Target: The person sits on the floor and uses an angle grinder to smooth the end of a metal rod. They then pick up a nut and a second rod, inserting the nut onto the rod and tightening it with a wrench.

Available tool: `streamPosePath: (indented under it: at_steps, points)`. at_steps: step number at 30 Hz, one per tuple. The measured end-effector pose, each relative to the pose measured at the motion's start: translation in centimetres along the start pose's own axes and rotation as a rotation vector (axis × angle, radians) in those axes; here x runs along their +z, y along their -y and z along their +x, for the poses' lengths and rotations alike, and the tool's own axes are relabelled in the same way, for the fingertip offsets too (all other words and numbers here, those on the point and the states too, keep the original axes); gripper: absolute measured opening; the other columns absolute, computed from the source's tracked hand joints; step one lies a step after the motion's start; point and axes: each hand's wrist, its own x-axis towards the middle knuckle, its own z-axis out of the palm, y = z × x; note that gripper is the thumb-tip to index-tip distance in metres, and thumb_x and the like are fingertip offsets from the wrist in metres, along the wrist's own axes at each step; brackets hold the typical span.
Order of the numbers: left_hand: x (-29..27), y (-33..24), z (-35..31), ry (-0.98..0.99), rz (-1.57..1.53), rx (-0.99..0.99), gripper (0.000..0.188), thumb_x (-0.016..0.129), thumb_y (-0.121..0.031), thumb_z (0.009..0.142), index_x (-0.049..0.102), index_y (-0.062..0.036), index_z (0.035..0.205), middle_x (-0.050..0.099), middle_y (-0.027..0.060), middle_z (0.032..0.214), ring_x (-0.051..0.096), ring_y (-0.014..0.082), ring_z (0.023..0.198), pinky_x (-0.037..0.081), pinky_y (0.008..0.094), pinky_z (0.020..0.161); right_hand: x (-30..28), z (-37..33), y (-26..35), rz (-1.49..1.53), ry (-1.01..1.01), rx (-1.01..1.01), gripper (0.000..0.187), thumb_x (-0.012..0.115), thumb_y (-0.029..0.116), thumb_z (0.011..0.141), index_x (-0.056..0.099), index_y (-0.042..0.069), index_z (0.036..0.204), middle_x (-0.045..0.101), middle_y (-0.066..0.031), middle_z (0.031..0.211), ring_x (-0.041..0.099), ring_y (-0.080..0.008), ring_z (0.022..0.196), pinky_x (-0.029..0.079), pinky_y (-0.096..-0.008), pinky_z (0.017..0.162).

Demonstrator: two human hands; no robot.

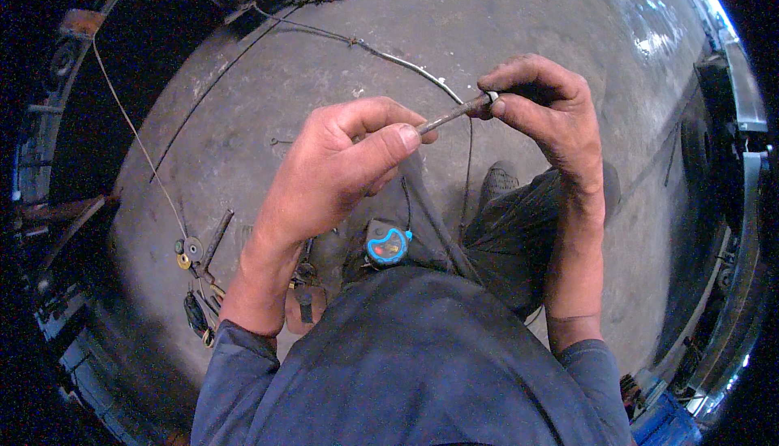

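At one o'clock, above the grey floor point(568, 24), we hold a slim, grey-brown metal rod point(451, 116); our left hand point(341, 150) pinches it toward eight o'clock, our right hand point(548, 113) pinches its dark, white-banded end toward two.

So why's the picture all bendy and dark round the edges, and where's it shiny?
In the head view, the fisheye lens bends straight edges and probably causes the dark rim; glare whitens the floor at upper right; the thin rod near the middle looks fairly clear.
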Motion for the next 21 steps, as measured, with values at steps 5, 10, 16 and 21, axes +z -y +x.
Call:
streamPosePath:
  at_steps: [5, 10, 16, 21]
  points:
    - [-0.11, -0.08, -0.06, 0.009, 0.032, -0.004, 0.033, 0.066, -0.033, 0.089, 0.07, -0.0038, 0.102, 0.055, -0.006, 0.07, 0.043, 0.0018, 0.058, 0.03, 0.0192, 0.051, -0.23, -0.03, -0.11, -0.019, 0.02, 0.003, 0.019, 0.073, 0.003, 0.082, 0.07, -0.002, 0.1, 0.071, -0.0072, 0.088, 0.068, -0.0135, 0.083, 0.056, -0.0259, 0.076]
    - [-0.13, -0.01, 0.07, 0.011, 0.059, 0.016, 0.031, 0.066, -0.032, 0.089, 0.07, -0.0042, 0.101, 0.056, -0.0059, 0.071, 0.044, 0.0017, 0.06, 0.03, 0.0197, 0.052, -0.34, -0.04, 0.02, 0.002, 0.023, 0.031, 0.019, 0.072, 0.002, 0.082, 0.07, -0.002, 0.1, 0.071, -0.0072, 0.086, 0.069, -0.014, 0.081, 0.056, -0.0263, 0.075]
    - [-0.01, -0.14, -0.17, 0.005, 0.056, -0.003, 0.029, 0.066, -0.03, 0.089, 0.07, -0.0039, 0.102, 0.056, -0.0063, 0.071, 0.043, 0.0014, 0.06, 0.029, 0.0196, 0.052, -0.33, 0.01, -0.11, 0.02, 0.035, 0.05, 0.018, 0.072, 0.002, 0.082, 0.07, -0.002, 0.099, 0.071, -0.0077, 0.084, 0.069, -0.0143, 0.079, 0.057, -0.0263, 0.074]
    - [0.11, -0.42, -0.16, 0.017, 0.089, 0.021, 0.028, 0.065, -0.028, 0.09, 0.069, -0.0036, 0.103, 0.055, -0.0071, 0.07, 0.043, 0.0012, 0.059, 0.028, 0.0194, 0.051, -0.77, -0.07, 0.42, -0.01, 0.07, 0.061, 0.017, 0.072, 0.004, 0.082, 0.07, -0.002, 0.098, 0.071, -0.0071, 0.082, 0.07, -0.0139, 0.079, 0.057, -0.0265, 0.074]
